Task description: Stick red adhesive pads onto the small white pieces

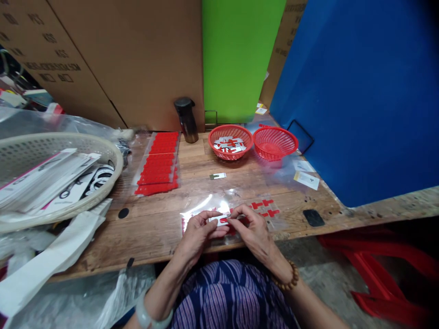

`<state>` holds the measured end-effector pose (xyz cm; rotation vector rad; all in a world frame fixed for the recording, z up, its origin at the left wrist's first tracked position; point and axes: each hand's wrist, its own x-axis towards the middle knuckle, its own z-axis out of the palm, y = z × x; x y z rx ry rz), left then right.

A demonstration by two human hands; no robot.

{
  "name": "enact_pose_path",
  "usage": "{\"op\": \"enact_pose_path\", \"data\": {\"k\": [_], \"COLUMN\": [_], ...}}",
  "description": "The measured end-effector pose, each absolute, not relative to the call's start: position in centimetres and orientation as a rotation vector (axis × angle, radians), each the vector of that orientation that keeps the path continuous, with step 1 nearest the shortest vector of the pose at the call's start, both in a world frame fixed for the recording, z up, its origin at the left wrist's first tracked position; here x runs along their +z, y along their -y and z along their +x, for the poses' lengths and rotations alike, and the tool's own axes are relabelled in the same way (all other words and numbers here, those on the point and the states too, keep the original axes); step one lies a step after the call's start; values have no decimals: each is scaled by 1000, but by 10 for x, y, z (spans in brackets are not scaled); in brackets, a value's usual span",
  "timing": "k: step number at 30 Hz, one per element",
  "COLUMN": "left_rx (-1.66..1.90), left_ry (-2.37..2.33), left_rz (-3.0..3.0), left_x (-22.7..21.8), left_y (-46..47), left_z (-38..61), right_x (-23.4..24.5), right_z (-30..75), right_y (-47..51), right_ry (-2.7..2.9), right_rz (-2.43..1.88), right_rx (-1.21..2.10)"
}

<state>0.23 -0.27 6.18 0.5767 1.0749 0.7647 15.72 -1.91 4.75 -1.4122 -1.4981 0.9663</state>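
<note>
A small white rectangular plate (214,218) is pinched between the fingers and thumb of my left hand (195,235), above the table's front edge. On the plate lies a red sticker (223,220), and the closed fingertips of my right hand (255,233) pinch its right end. Beneath both hands is a clear backing sheet (204,203) with red T-shaped stickers (265,205) showing to the right. Just beyond it, a single small silvery plate (218,176) rests on the wood. My hands hide part of the sheet.
A red basket (231,156) holds several plates with red marks; another red basket (276,154) stands beside it. Sheets of red stickers (159,160) are stacked left, near a dark bottle (187,121). A large pale basket (118,160) of printed cards is far left. A blue panel (363,100) bounds the right.
</note>
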Motion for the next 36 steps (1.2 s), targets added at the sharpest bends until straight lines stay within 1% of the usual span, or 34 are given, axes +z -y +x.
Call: {"op": "enact_pose_path", "data": {"k": [28, 36], "left_rx": [777, 808], "left_ry": [-1080, -1155], "left_rz": [557, 676], "left_x": [54, 53], "left_y": [4, 3], "left_z": [5, 7], "right_x": [45, 42], "right_z": [157, 153], "right_y": [21, 21], "right_ry": [1462, 1413], "right_rz": [-1385, -1448], "right_rx": [1005, 1004]}}
